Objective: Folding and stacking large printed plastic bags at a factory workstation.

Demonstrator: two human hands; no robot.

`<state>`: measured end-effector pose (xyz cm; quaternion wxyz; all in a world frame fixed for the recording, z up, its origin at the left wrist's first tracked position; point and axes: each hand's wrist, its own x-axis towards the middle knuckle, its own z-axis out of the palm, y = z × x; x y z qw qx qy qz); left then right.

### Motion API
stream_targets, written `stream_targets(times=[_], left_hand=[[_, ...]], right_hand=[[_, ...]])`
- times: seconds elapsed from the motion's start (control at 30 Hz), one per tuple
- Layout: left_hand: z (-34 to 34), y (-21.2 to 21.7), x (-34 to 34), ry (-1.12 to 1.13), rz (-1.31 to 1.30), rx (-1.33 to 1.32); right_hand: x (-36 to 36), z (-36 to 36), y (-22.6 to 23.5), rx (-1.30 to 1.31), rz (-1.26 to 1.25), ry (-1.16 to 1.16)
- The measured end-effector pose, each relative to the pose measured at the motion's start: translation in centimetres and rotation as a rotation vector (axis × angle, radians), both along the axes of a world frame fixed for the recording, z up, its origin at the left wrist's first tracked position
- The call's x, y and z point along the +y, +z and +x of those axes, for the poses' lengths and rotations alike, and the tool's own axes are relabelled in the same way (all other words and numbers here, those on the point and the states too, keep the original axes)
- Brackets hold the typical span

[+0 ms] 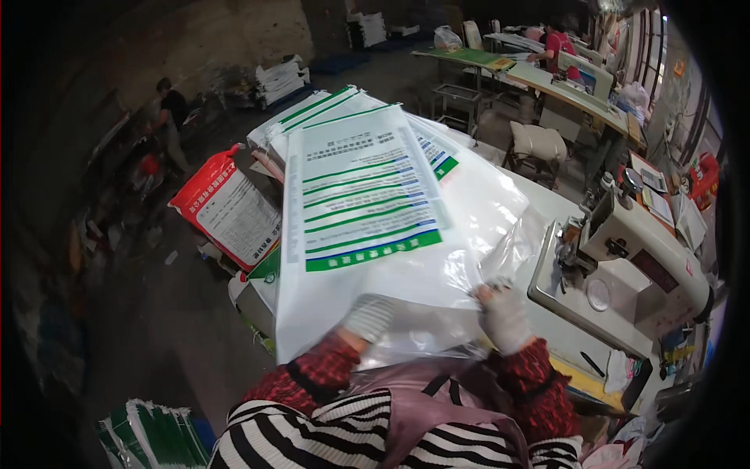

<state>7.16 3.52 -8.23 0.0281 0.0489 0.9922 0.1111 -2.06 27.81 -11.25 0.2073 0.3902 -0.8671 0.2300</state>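
A large white sack (367, 180), flat and printed with green stripes and a blue band, lies on a stack of similar sacks in front of me. My right hand (506, 316), in a pale knit glove with bare fingertips, is closed on the sack's right edge, which is glossy and creased there. My left hand (369, 316), in a similar glove, is over the near part of the sack. Its fingers are smeared and partly hidden, so their grip cannot be made out. Loose clear plastic (422, 344) bunches between the hands, close to my body.
To the right is an industrial sewing machine (641, 270) on its table. A red-and-white bag (226, 207) hangs at the stack's left side. Folded green-and-white sacks (152, 434) stand at lower left. Farther back are a padded stool (537, 142) and two people, one at another sewing table (574, 95).
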Motion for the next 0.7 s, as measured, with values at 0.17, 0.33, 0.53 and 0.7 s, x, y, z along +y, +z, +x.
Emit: stream_targets(times=[0.17,0.33,0.53,0.7], left_hand=[[0.9,-0.2,-9.9,0.091,-0.203,0.169],[1.0,-1.6,-16.5,0.180,-0.395,0.301],[4.6,3.4,-11.3,0.341,0.828,0.817],[6.1,4.1,-13.7,0.667,0.889,0.812]], right_hand=[[1.3,1.8,-2.2,-0.186,0.086,-0.046],[-4.6,1.4,-0.8,-0.041,0.427,-0.114],[-2.6,0.5,-2.1,0.081,0.234,-0.112],[-2.0,1.8,-2.3,-0.009,0.228,-0.134]])
